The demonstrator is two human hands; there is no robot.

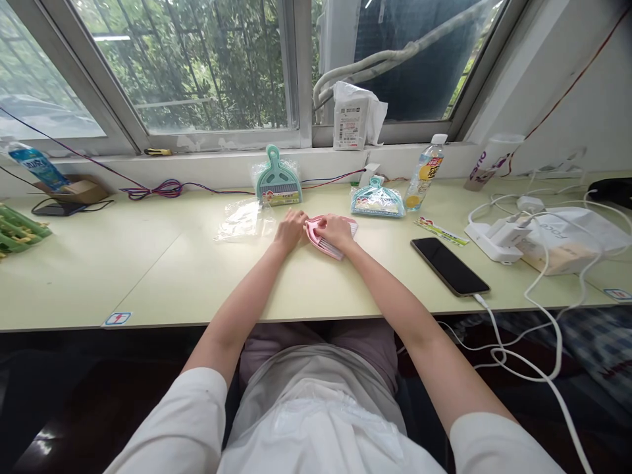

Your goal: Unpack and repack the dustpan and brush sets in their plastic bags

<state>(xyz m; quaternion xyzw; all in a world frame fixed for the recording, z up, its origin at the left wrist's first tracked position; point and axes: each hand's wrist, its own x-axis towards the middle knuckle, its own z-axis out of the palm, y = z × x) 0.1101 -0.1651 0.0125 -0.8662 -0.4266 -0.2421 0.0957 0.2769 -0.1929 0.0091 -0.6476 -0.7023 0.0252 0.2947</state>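
Observation:
A small pink dustpan and brush set (320, 246) lies on the table in front of me, its pale bristles showing at the right. My left hand (290, 230) is closed around its left end, and the handle is mostly hidden there. Over the body of the set, my right hand (336, 232) grips with bent fingers; its fingertips are partly hidden. Behind my hands stands a green dustpan and brush set (278, 178) in clear wrapping. Another wrapped green set (377, 199) leans farther right. Beside my left hand is a crumpled clear plastic bag (240, 220).
A phone (450, 266) on a white cable lies at the right, near a printed strip (441, 232). Beyond are a drink bottle (424, 172), a plastic cup (494, 161), a power strip (494, 242) and tangled cables. Bundled wires (160, 189) run along the back.

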